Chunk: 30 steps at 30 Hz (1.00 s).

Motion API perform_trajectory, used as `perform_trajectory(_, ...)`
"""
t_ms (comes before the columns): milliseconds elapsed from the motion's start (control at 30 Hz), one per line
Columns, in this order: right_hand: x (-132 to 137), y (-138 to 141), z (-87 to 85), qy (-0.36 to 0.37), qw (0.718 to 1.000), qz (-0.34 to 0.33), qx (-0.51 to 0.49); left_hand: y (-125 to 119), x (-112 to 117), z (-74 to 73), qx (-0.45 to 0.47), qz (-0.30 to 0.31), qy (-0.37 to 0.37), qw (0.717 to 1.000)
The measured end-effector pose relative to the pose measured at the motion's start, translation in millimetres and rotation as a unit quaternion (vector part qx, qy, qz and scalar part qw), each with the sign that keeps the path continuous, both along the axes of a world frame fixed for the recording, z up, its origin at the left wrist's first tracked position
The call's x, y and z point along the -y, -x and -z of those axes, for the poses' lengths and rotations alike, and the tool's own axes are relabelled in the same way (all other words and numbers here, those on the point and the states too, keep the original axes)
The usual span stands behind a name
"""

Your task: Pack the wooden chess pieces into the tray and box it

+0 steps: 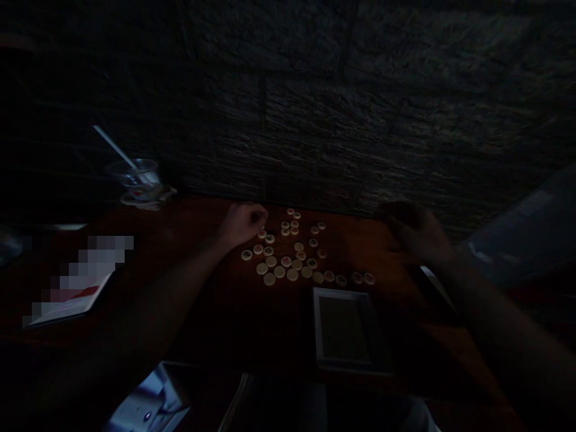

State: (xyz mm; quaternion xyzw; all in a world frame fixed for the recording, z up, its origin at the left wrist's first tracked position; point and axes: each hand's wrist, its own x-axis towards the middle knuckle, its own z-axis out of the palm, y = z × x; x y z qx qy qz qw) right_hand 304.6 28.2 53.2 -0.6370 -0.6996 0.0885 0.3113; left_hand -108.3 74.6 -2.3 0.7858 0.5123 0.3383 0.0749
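Observation:
Round xiangqi pieces [297,264], pale with red or dark characters, lie scattered over the middle of the wooden table; several show a blank face. At the left of this spread is my left hand [245,223], its fingers curled together right above a red-marked piece [262,234]. Whatever those fingers hold, if anything, is hidden. My right hand [407,223] hovers to the right of the pieces, near the wall, in deep shadow. Its fingers are too dark to make out. Nearer to me sits an open, light-rimmed box or lid [317,330].
A rough stone-block wall [310,132] borders the far side of the table [216,324]. A clear cup with a straw [139,174] stands at the back left. A printed sheet or booklet [76,303] lies at left, and a pale box [150,405] is low at front left.

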Motion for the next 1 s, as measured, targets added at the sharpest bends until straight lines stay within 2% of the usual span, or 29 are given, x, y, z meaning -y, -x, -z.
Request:
perform_trajectory(100,3.5,58.5,10.2,0.059,0.99,-0.1,-0.073,-4.6,10.0,-2.0,0.011,0.059,0.033,0.998)
perform_trajectory(200,8.6,89.1,27.4,0.094,0.973,-0.182,-0.11,-2.8,15.1,-4.6,0.022,0.101,0.062,0.993)
perform_trajectory(267,14.5,91.3,37.7,0.142,0.959,-0.218,-0.11,3.0,12.4,-6.7,0.047,0.074,0.043,0.995)
perform_trajectory(367,24.4,81.2,46.0,0.194,0.948,-0.228,-0.111,15.0,3.9,-10.6,0.085,0.012,-0.001,0.996)
perform_trajectory(433,29.0,74.3,47.5,0.232,0.933,-0.25,-0.113,21.4,0.8,-13.8,0.091,0.013,0.015,0.996)
perform_trajectory(500,31.5,70.9,47.7,0.258,0.919,-0.28,-0.106,24.1,1.9,-17.3,0.09,0.045,0.061,0.993)
perform_trajectory(633,32.3,72.9,50.8,0.229,0.909,-0.338,-0.087,22.7,9.6,-21.8,0.09,0.079,0.109,0.987)
perform_trajectory(767,30.8,76.6,57.1,0.173,0.912,-0.367,-0.062,24.7,10.3,-20.5,0.086,0.101,0.158,0.978)
perform_trajectory(867,29.2,77.2,59.6,0.125,0.926,-0.353,-0.043,28.3,8.0,-18.4,0.076,0.121,0.195,0.97)
perform_trajectory(1000,28.5,77.4,58.4,0.102,0.946,-0.305,-0.04,26.8,10.9,-18.6,0.074,0.128,0.211,0.966)
